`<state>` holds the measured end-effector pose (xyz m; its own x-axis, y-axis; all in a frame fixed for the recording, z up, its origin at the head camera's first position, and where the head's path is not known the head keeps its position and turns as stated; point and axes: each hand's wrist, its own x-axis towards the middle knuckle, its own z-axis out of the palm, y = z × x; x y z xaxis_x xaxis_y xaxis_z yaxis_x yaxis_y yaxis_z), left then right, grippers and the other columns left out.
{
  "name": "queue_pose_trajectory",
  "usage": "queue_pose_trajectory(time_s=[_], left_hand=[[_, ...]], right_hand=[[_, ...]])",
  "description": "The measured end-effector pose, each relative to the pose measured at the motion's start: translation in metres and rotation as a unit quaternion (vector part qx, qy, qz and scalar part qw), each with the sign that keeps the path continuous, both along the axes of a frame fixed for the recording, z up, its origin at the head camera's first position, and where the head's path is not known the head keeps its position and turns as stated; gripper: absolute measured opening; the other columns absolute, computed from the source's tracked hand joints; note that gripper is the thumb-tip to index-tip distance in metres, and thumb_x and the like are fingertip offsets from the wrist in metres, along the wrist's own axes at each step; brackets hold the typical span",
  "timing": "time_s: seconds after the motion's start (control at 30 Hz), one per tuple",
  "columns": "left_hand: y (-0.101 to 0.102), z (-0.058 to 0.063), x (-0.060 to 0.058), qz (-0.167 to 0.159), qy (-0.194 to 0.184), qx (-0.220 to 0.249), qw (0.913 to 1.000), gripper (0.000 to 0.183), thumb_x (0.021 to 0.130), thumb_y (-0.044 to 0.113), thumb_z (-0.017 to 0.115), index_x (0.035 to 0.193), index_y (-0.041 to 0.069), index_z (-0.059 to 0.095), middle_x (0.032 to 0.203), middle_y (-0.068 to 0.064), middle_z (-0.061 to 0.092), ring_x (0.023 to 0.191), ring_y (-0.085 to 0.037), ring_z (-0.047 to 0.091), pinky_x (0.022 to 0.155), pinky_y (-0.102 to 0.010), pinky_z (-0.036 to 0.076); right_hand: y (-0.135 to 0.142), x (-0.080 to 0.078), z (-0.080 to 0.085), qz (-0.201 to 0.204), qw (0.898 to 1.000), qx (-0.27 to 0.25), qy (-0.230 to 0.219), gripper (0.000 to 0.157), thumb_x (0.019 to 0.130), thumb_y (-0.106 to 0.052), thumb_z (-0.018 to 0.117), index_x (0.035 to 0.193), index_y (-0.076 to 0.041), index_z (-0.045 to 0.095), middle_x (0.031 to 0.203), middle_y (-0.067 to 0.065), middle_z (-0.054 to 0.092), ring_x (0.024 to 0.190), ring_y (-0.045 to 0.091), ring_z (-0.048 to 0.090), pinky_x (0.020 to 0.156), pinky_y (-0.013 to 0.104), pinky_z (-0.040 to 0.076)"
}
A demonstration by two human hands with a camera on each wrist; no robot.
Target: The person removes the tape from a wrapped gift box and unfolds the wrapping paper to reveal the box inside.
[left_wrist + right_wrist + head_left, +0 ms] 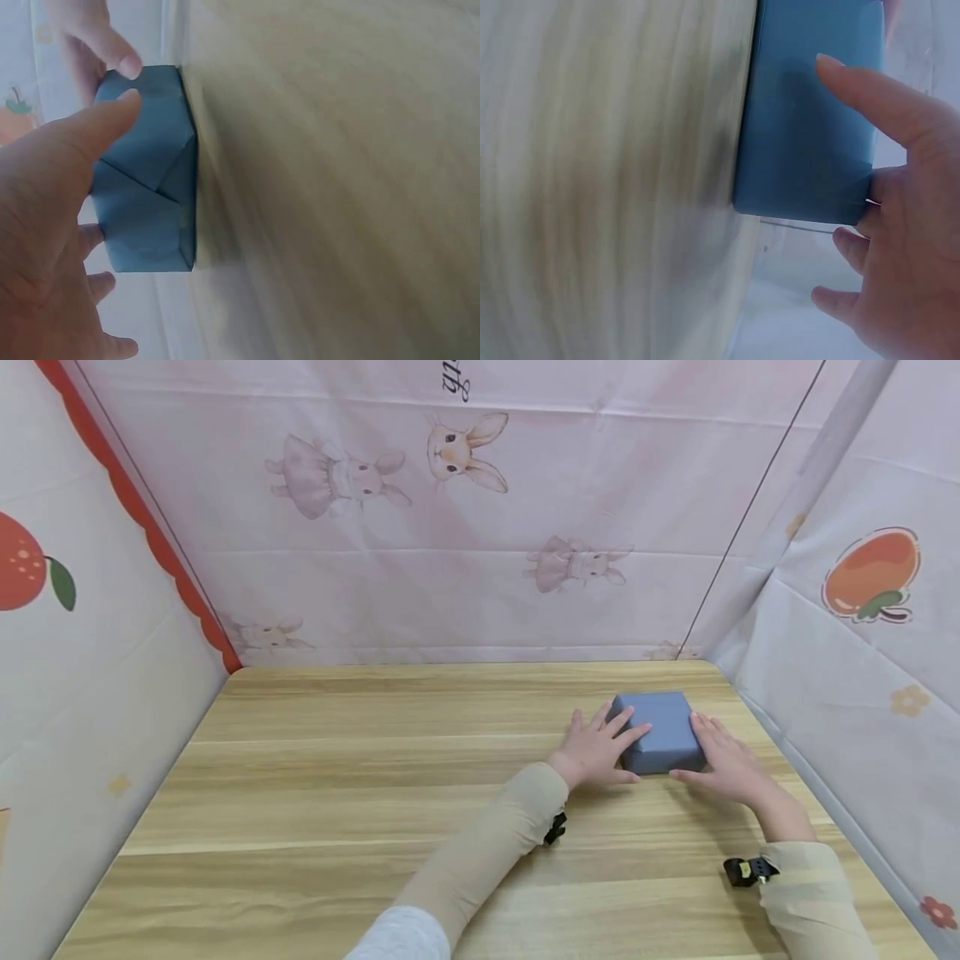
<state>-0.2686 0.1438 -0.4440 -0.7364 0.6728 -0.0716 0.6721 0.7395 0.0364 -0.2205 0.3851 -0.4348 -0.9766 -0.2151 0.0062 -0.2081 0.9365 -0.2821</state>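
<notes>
A blue paper-wrapped box (660, 727) lies flat at the far right of the wooden table. My left hand (596, 752) is at its left side, fingers spread and fairly straight, with some fingertips reaching over the top edge. On the opposite side, my right hand (727, 764) lies along the right edge, its fingers extended and its thumb near the front face. In the left wrist view, the folded paper end of the box (146, 210) faces my left hand (45, 217). The right wrist view shows a smooth side of the box (810, 142) beside my right hand (915, 210).
The wooden table (337, 802) has light and dark grain. A pinkish cloth with rabbit prints (450, 602) hangs behind it. White cloths with fruit prints stand at the left (90, 693) and right (847, 693). Small black devices sit at both wrists.
</notes>
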Motion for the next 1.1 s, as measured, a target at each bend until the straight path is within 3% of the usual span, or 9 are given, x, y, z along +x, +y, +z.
queue_pose_trajectory(time_s=[0.53, 0.83, 1.1], left_hand=[[-0.038, 0.001, -0.006, -0.015, -0.009, 0.015, 0.9997, 0.087, 0.086, 0.071, 0.051, 0.154, 0.045, 0.002, 0.166, 0.009, -0.001, 0.154, -0.027, 0.005, 0.118, -0.062, 0.015], [-0.066, 0.001, -0.005, -0.008, -0.031, 0.049, 0.9983, 0.085, 0.087, 0.069, 0.053, 0.155, 0.044, 0.009, 0.166, 0.007, 0.003, 0.153, -0.028, 0.009, 0.117, -0.064, 0.014], [-0.087, 0.003, -0.004, -0.004, -0.027, 0.06, 0.9978, 0.082, 0.087, 0.069, 0.052, 0.155, 0.042, 0.014, 0.166, 0.005, 0.006, 0.152, -0.03, 0.014, 0.116, -0.065, 0.016]], right_hand=[[-0.031, 0.003, 0.005, 0.039, 0.999, 0.012, -0.002, 0.105, 0.083, -0.048, 0.071, 0.152, 0.008, 0.015, 0.156, 0.033, 0.017, 0.144, 0.053, 0.015, 0.111, 0.07, 0.018], [-0.051, 0.003, 0.003, 0.06, 0.998, 0.009, 0.001, 0.104, 0.084, -0.051, 0.07, 0.153, 0.005, 0.017, 0.157, 0.031, 0.019, 0.144, 0.052, 0.017, 0.111, 0.069, 0.019], [-0.067, 0.002, 0.004, 0.08, 0.997, 0.008, 0.009, 0.104, 0.083, -0.052, 0.071, 0.153, 0.004, 0.018, 0.157, 0.031, 0.02, 0.143, 0.051, 0.019, 0.109, 0.071, 0.022]])
